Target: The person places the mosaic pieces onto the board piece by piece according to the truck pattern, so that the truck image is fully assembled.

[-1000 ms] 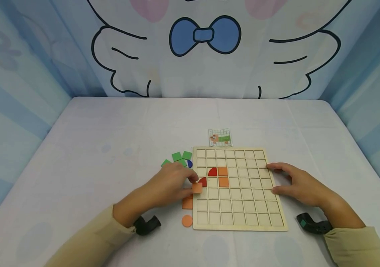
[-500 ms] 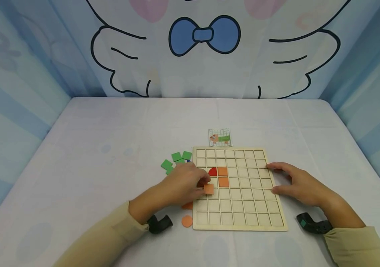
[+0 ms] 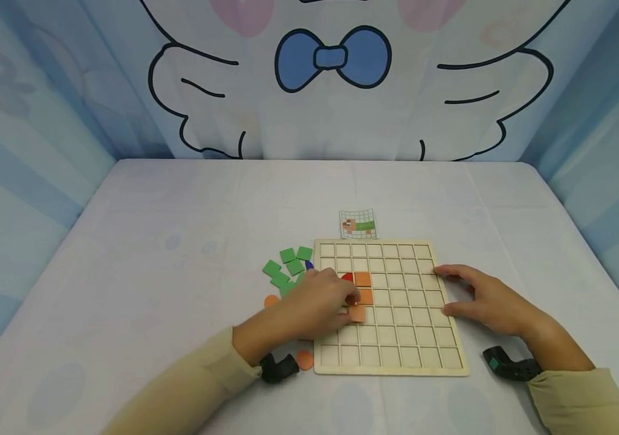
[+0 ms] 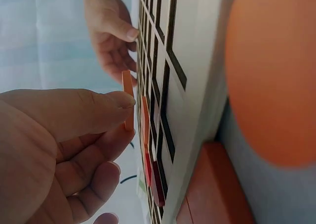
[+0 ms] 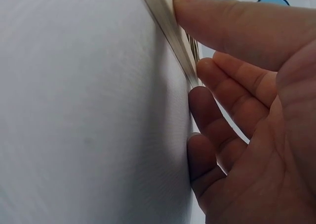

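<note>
My left hand [image 3: 315, 305] pinches an orange square tile [image 3: 357, 313] between thumb and fingers, over the left part of a wooden grid board [image 3: 407, 356]. In the left wrist view, the held tile [image 4: 127, 80] stands slightly apart from the board. Just beyond the fingertips, two orange squares [image 3: 362, 278] lie in the grid, one below the other. A red rounded piece [image 3: 347, 277] sits beside the upper one; a second, dark red piece [image 4: 157, 187] shows in the left wrist view. My right hand [image 3: 497, 302] rests at the board's right edge, thumb and fingertips touching it, fingers relaxed.
Several green square tiles [image 3: 288, 255] and a blue piece [image 3: 309, 264] lie left of the board. An orange disc [image 3: 304, 360] is near its lower left corner, another orange piece [image 3: 271, 300] by my left forearm. A small picture card [image 3: 358, 224] lies behind the board.
My left hand has carried the orange square tile rightward from the board's left edge, to just below the two orange squares. My right hand has stayed at the right edge.
</note>
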`<state>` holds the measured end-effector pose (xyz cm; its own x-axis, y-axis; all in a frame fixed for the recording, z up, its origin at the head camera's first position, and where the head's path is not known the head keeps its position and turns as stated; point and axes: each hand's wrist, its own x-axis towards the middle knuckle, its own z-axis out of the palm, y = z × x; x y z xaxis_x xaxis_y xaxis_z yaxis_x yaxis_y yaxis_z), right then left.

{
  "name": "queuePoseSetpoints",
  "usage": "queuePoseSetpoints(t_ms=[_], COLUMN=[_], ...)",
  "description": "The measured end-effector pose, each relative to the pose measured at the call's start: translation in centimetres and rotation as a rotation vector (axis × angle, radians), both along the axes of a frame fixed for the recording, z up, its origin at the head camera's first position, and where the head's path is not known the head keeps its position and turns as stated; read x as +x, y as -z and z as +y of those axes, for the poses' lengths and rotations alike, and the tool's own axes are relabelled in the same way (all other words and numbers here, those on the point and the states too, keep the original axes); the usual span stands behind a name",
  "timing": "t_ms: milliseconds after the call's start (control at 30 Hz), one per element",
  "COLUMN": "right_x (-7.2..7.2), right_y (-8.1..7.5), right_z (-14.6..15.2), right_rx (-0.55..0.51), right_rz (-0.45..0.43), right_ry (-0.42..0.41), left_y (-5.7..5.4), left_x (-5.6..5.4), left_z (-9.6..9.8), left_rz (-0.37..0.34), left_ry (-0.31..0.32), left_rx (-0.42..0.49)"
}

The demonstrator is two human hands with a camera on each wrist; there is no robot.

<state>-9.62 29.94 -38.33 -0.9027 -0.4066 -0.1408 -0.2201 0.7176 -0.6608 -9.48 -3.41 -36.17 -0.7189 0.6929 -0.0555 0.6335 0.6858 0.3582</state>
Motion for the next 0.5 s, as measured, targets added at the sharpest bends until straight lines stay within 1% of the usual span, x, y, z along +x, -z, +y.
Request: queuePoseSetpoints(t_ms=[233,500], right_x=[0.08,0.08], right_y=[-0.05,-0.11], right_z=[-0.03,-0.01], right_rx=[0.005,-0.008], right_rz=[-0.001,0.007], right_ry=[0.008,0.0], left_y=[0.4,0.7], left_x=[-0.01,0.02], left_z=[0.61,0.93], left_rz=[0.02,-0.011], left_ry=[0.008,-0.01], left_rx=[-0.02,-0.014])
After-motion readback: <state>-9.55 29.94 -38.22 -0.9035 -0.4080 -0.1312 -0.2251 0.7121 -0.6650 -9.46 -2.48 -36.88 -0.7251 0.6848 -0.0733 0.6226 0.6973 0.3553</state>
